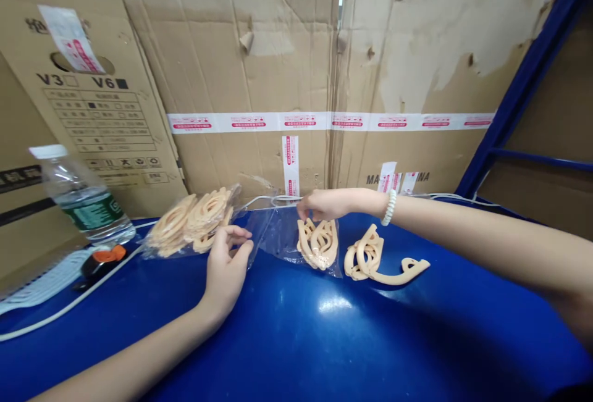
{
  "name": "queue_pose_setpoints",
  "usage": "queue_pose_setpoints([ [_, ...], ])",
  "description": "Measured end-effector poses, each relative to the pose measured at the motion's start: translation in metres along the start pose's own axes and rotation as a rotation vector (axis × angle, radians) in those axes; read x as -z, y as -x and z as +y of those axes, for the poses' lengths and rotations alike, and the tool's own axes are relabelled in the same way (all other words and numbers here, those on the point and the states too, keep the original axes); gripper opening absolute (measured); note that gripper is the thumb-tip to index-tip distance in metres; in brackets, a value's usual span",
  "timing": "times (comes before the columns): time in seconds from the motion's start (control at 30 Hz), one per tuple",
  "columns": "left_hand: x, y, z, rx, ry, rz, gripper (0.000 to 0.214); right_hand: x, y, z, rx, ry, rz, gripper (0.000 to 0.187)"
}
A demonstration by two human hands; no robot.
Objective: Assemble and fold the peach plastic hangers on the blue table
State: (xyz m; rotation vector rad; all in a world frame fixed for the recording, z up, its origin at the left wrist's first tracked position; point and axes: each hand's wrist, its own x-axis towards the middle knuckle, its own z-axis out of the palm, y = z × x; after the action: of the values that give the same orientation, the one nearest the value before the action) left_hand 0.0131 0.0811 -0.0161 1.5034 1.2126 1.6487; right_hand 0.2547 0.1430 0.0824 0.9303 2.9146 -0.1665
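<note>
My left hand (227, 266) rests on the blue table, fingers curled and pinching the edge of a clear plastic bag (273, 229). My right hand (324, 203), with a white bead bracelet at the wrist, pinches the top edge of the same bag from above. Inside that bag lie beige plastic clips (318, 242). Loose beige clips (375, 260) lie on the table just right of the bag. A second clear bag packed with beige clips (194, 221) lies to the left, beside my left hand's fingertips.
A water bottle (83, 198) stands at the left on the blue table (324, 340). Near it lie an orange-and-black tool (104, 259), a white cable (69, 306) and a white ribbed item (41, 281). Cardboard boxes (287, 68) wall off the back. A blue metal frame (523, 87) rises at the right.
</note>
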Motion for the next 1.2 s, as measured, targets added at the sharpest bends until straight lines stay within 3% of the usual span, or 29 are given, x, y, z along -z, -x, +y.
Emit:
queue_pose_setpoints([
  [0.23,0.0,-0.001,-0.001,0.004,-0.003,-0.004,0.022,0.001,-0.008,-0.003,0.132,0.085,-0.193,0.064],
  [0.43,0.0,-0.001,-0.002,0.013,-0.007,0.0,0.023,-0.008,-0.032,-0.011,0.096,0.25,-0.332,0.055],
  [0.63,0.001,-0.004,-0.004,0.025,0.004,0.001,0.025,-0.008,-0.044,-0.015,0.024,0.386,-0.397,0.016],
  [0.77,0.001,-0.005,-0.005,0.041,0.02,-0.008,0.029,0.0,-0.042,-0.012,-0.03,0.346,-0.413,0.018],
  [0.93,0.0,-0.005,-0.004,0.049,0.038,-0.005,0.028,0.007,-0.032,-0.006,-0.044,0.219,-0.354,0.009],
  [1.0,0.0,-0.005,-0.003,0.053,0.036,-0.001,0.028,0.01,-0.027,-0.003,-0.04,0.155,-0.293,0.016],
  [1.2,0.0,-0.006,-0.004,0.053,0.032,-0.004,0.027,0.029,-0.005,0.016,-0.078,-0.021,0.114,0.029],
])
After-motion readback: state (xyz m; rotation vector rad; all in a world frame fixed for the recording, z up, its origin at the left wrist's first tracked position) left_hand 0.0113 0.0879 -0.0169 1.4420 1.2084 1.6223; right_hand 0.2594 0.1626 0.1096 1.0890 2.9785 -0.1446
